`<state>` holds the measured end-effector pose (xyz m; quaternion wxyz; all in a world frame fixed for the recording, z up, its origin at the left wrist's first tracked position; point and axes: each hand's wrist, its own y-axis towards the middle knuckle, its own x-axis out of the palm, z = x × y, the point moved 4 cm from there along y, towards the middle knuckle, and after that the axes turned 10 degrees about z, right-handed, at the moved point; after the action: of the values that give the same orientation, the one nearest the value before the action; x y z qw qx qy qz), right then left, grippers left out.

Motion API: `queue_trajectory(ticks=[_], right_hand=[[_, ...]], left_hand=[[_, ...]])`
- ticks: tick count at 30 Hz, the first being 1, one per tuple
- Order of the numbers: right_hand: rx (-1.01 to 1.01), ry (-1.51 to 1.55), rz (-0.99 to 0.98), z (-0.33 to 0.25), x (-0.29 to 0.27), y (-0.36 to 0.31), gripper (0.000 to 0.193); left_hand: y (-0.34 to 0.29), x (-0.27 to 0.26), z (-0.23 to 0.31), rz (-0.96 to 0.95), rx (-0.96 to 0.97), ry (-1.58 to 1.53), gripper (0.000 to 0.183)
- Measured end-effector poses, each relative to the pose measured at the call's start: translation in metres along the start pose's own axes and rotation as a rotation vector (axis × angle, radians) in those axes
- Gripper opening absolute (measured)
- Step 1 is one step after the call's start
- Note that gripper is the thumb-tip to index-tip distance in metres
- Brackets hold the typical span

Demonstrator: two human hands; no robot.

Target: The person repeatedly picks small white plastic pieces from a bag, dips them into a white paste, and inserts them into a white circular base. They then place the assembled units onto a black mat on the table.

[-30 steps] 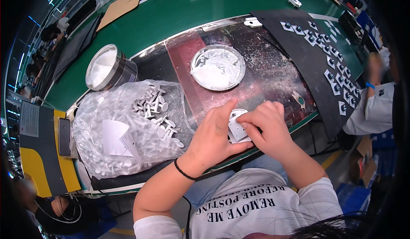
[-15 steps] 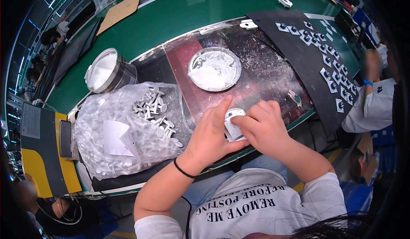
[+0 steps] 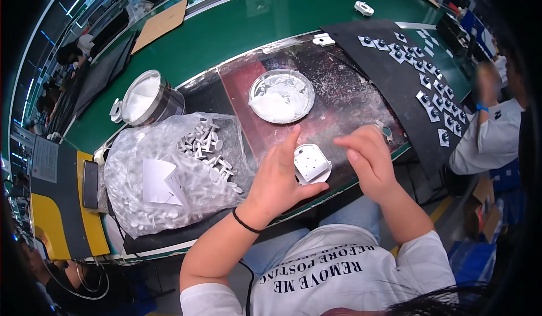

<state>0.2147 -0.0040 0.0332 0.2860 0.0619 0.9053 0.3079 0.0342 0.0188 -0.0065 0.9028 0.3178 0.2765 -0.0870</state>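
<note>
A white plastic housing [image 3: 311,162] with a flat face and several small holes lies at the table's near edge. My left hand [image 3: 275,176] curves round its left side, thumb along the lower edge and index finger raised above the top; its other fingers are mostly hidden. To the right of the housing, my right hand [image 3: 370,160] is lifted away, index finger and thumb apart, with nothing visible between them. Beyond both hands stands a round metal dish [image 3: 307,93] holding a white, film-like mass.
Left of my hands lies a clear plastic bag [image 3: 127,197] of white stemmed parts, with a paper slip [image 3: 158,180] on it. A tub [image 3: 164,98] of white material stands behind. At right, a black mat [image 3: 361,31] bears several small white-and-black pieces, near another person's arm [image 3: 485,121].
My right hand has drawn back to the right from the housing, uncovering its holed face. My left hand stays round it. The view has shifted slightly.
</note>
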Motion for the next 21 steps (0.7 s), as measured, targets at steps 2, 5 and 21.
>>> queue_trajectory(ticks=[2,5,21], right_hand=[[-0.199,-0.118,-0.12,-0.016,0.004,-0.005,0.026],[-0.322,-0.23,-0.318,-0.025,0.02,-0.021,0.045],[-0.198,-0.083,-0.003,-0.006,-0.01,-0.011,0.042]], left_hand=[[0.001,0.0,0.002,0.009,0.009,0.01,0.112],[-0.002,0.002,0.001,0.012,0.023,-0.002,0.111],[0.018,-0.101,-0.04,0.036,-0.247,0.501,0.041]])
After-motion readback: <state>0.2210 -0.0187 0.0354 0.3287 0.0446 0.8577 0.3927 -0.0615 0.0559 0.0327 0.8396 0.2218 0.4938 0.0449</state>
